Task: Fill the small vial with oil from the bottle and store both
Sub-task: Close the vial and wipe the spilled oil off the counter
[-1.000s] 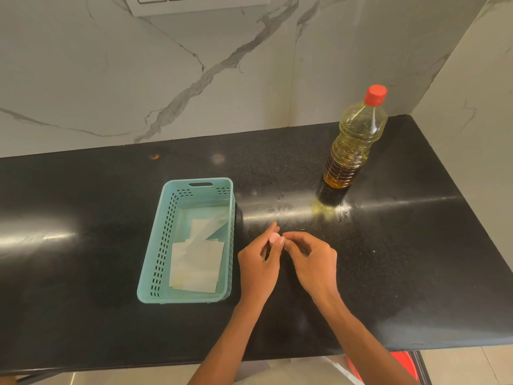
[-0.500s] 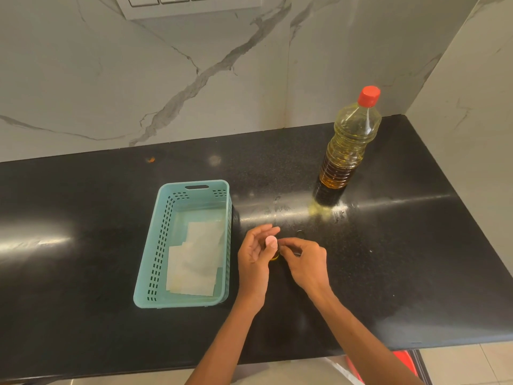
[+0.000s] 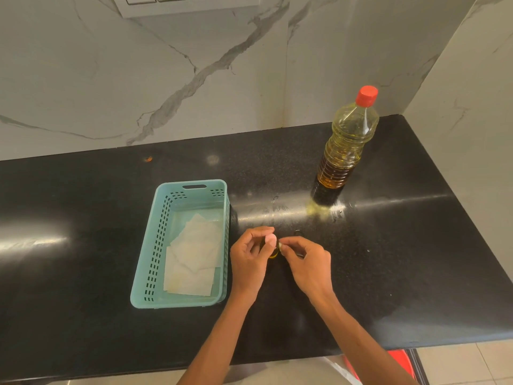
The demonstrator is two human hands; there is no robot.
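A tall clear oil bottle [image 3: 344, 151] with a red cap stands upright at the back right of the black counter [image 3: 416, 245], capped. A small vial [image 3: 274, 253] with yellow oil in it sits between my two hands, mostly hidden by fingers. My left hand [image 3: 249, 259] curls around it from the left, thumb on top. From the right, my right hand [image 3: 308, 262] pinches at its top with fingertips. Whether a cap is on it I cannot tell.
A teal plastic basket [image 3: 155, 245] with white folded papers [image 3: 194, 259] inside lies just left of my hands. Oily smears [image 3: 319, 211] shine on the counter in front of the bottle. Marble walls close the back and the right side.
Both hands have stayed together on the vial, with small finger shifts at its top. The bottle and basket have not moved.
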